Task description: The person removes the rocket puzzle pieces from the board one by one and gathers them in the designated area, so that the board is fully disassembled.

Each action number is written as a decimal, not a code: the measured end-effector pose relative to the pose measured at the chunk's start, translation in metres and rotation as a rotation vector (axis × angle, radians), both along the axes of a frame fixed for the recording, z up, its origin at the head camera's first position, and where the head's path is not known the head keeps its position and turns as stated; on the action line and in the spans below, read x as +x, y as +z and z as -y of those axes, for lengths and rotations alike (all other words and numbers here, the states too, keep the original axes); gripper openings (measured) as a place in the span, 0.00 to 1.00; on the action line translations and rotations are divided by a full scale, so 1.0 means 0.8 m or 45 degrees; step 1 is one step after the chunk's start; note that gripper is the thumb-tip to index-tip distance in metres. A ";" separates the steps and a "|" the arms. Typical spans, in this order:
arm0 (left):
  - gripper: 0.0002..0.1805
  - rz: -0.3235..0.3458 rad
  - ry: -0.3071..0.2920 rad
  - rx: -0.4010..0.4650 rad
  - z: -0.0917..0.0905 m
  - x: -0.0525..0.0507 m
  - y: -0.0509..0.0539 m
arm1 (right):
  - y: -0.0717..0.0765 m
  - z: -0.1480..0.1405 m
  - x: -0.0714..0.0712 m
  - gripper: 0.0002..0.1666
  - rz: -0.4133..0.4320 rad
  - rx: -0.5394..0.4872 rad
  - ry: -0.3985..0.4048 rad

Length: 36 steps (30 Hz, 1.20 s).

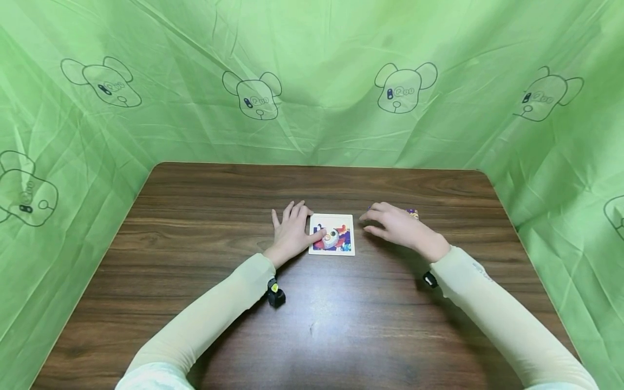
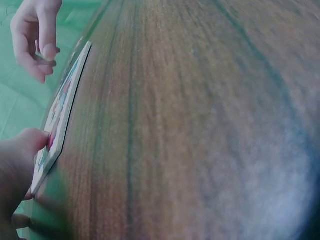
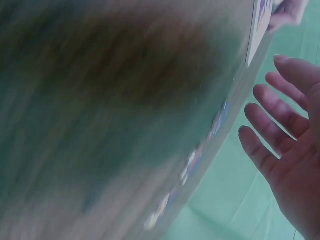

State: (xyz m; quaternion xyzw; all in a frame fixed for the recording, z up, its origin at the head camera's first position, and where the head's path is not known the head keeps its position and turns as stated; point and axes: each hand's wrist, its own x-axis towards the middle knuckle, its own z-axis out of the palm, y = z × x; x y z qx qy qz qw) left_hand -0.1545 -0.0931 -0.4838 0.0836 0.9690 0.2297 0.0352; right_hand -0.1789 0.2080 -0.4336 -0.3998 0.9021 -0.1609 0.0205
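Observation:
A square white-bordered picture puzzle board [image 1: 345,219] lies flat on the table, showing what looks like a rocket in red, white and purple. My left hand [image 1: 291,233] rests at the board's left side, fingers spread, the thumb [image 2: 37,139] pressing on its picture. To the right of the board hovers my right hand [image 1: 397,225], its fingers loosely bent and nothing visible between them. Small colourful flat pieces [image 1: 413,213] lie partly hidden behind that hand. In the right wrist view, several such pieces [image 3: 190,162] lie on the table below the fingers.
The brown wood-grain table [image 1: 205,216] has rounded far corners. Green cloth [image 1: 322,124] with line-drawn animal heads hangs behind it and along both sides. A small black device [image 1: 275,295] sits at the left wrist, another [image 1: 430,279] at the right.

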 end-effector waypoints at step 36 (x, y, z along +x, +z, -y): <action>0.43 0.007 -0.276 0.056 0.038 0.007 0.001 | -0.015 0.076 0.018 0.11 -0.077 -0.005 0.190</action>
